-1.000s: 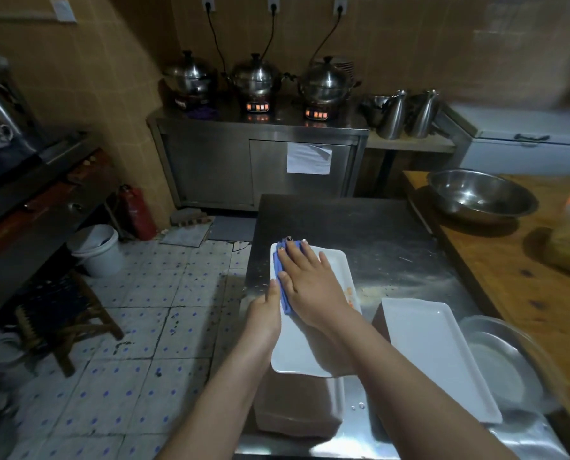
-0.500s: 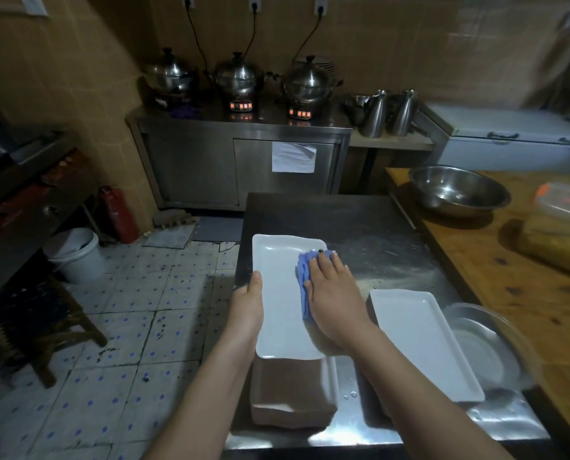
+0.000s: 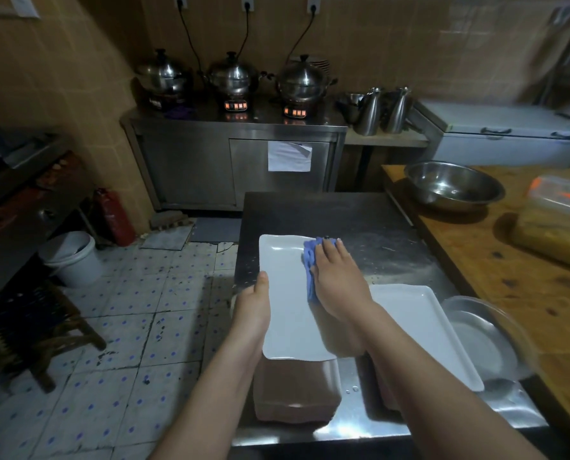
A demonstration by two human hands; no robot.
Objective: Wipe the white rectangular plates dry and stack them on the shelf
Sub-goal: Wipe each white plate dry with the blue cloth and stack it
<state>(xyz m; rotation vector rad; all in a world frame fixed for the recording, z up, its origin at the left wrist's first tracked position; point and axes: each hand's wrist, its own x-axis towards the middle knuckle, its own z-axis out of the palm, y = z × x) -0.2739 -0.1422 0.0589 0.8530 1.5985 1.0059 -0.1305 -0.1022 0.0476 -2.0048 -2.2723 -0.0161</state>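
Note:
A white rectangular plate (image 3: 285,293) is held above the steel table (image 3: 369,234), lengthwise away from me. My left hand (image 3: 253,302) grips its left edge, thumb on top. My right hand (image 3: 338,277) presses a blue cloth (image 3: 310,260) flat on the plate's far right part. Under the held plate lies a stack of more white plates (image 3: 296,393), mostly in shadow. Another white rectangular plate (image 3: 426,330) rests on the table to the right.
A round metal dish (image 3: 486,340) sits at the table's right edge beside a wooden counter (image 3: 496,260) with a steel bowl (image 3: 452,185) and a plastic container (image 3: 555,220). Steel cabinet (image 3: 210,161) with three pots ahead. White bucket (image 3: 73,257) and stool (image 3: 34,327) on the tiled floor left.
My right hand slid the blue cloth from the plate's far left corner to its right side, then up toward the far right corner. My left hand kept hold of the left edge.

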